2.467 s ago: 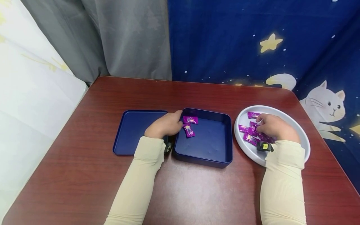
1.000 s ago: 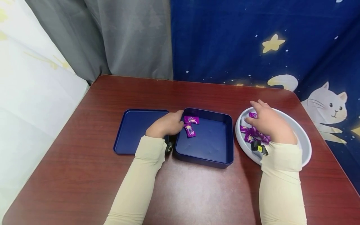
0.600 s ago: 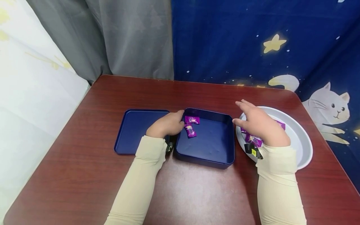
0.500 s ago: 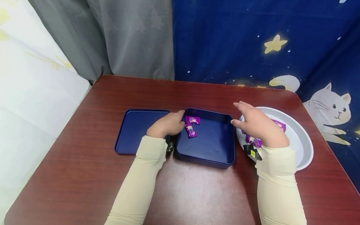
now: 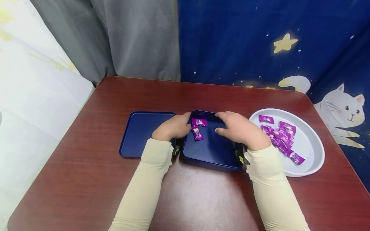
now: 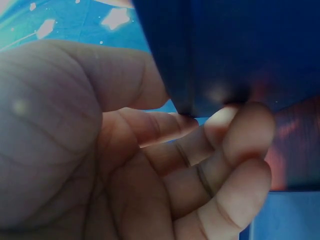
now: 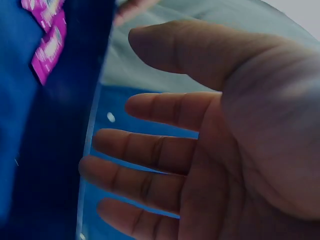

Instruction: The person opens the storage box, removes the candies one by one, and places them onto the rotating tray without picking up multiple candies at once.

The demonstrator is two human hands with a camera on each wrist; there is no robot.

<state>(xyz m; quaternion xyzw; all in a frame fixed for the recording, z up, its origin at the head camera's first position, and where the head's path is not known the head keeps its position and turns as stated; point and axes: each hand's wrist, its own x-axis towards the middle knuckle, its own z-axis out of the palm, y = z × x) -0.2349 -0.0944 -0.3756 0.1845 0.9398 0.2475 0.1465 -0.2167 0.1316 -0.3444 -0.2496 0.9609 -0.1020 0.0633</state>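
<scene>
My left hand [image 5: 174, 127] grips the left wall of a dark blue box [image 5: 212, 161], its curled fingers [image 6: 245, 135] against the outside and the thumb at the rim in the left wrist view. Two purple wrapped candies [image 5: 198, 133] lie inside, by the left wall. Over the right part of the box hovers my right hand [image 5: 241, 130], fingers apart and palm bare in the right wrist view. More purple candies [image 5: 281, 138] are heaped on a white round tray [image 5: 313, 154] to the right.
A flat, shallow-rimmed dark blue lid [image 5: 138, 136] lies left of the box, partly under my left arm. The brown wooden table [image 5: 86, 166] reaches back to a grey curtain [image 5: 144, 41] and a blue starry curtain [image 5: 225, 41].
My right hand has moved left from the candies on the white tray to above the box, its fingers spreading. The left hand has stayed at the box's left wall.
</scene>
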